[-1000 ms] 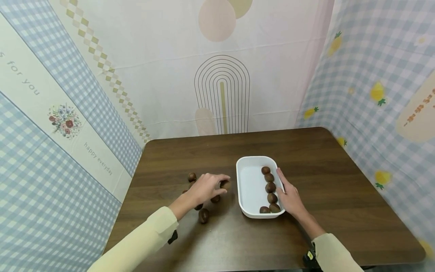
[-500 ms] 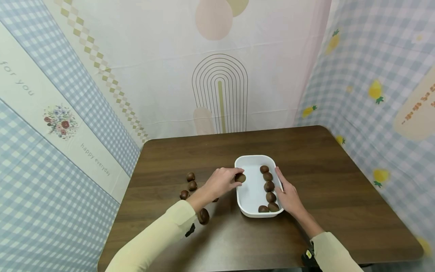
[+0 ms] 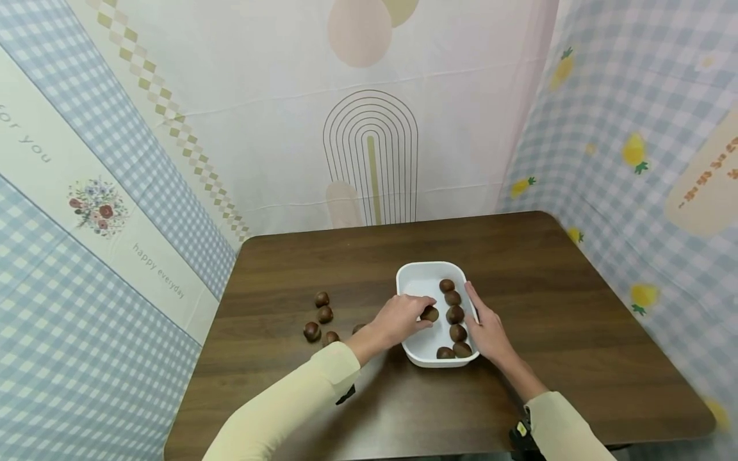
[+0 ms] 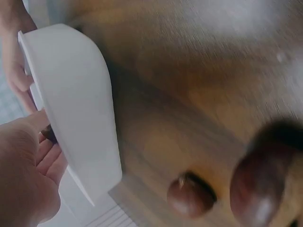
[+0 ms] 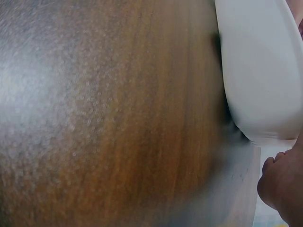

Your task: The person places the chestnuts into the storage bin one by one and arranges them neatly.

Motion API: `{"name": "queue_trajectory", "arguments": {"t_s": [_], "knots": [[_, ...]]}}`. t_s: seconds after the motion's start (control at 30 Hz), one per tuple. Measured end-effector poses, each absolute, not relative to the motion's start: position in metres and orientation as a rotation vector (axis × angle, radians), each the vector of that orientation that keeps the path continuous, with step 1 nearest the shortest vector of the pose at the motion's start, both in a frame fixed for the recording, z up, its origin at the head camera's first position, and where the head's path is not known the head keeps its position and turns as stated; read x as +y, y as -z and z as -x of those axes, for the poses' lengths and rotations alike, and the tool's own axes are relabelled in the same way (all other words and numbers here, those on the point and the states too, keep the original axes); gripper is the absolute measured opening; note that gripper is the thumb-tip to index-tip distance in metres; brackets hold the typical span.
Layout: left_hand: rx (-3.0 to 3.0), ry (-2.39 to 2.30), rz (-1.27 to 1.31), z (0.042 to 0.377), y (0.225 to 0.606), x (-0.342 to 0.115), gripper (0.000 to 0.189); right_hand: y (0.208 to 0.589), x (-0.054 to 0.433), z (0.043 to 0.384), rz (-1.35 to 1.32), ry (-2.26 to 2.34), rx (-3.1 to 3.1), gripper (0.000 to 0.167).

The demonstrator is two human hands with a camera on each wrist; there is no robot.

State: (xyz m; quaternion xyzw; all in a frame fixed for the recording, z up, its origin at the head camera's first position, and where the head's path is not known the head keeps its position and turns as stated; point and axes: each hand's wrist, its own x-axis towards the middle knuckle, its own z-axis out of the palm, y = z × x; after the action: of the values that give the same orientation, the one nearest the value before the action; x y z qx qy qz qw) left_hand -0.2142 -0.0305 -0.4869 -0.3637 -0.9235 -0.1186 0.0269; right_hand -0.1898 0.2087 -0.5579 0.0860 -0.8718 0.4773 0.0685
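Pinched between thumb and fingers of the left hand (image 3: pixel 401 318) is one held chestnut (image 3: pixel 429 314); the gap between the digits is narrow, about the width of the nut. I locate this nut within the outline of the white container (image 3: pixel 408 271), left of its contents; whether it touches the floor I cannot tell. Its form is near-round and partly covered by the fingers, so I cannot read its long axis.

Orientation of the container: long axis running away from the person, mouth facing up. It stands on the table (image 3: pixel 519 269). Its form is a rounded rectangle with smooth, pale walls, a thin rim and curved corners.

Right hand (image 3: pixel 489 330): grips the right wall of the container, thumb over the rim, fingers along the outside.

Contents: a chestnut row (image 3: pixel 455 314) of five parallel to the right wall, with a sixth nut beside the nearest one. All have glossy brown shells.

Left of the container I observe loose chestnuts (image 3: pixel 312 331) on the tabletop, some partly hidden by the left forearm. The table surface is dark brown with visible wood grain.
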Motion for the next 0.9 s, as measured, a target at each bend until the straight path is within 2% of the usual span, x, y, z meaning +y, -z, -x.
{"name": "queue_trajectory", "arguments": {"t_s": [0.53,0.9], "knots": [[-2.950,0.254,0.988,0.207,0.508,-0.001,0.023,0.556,0.209,0.190,-0.248,-1.449,-2.628,0.072],[-3.000,0.148,0.926,0.199,0.513,0.009,0.026,0.556,0.209,0.191,-0.267,-1.453,-2.606,0.070]]}}
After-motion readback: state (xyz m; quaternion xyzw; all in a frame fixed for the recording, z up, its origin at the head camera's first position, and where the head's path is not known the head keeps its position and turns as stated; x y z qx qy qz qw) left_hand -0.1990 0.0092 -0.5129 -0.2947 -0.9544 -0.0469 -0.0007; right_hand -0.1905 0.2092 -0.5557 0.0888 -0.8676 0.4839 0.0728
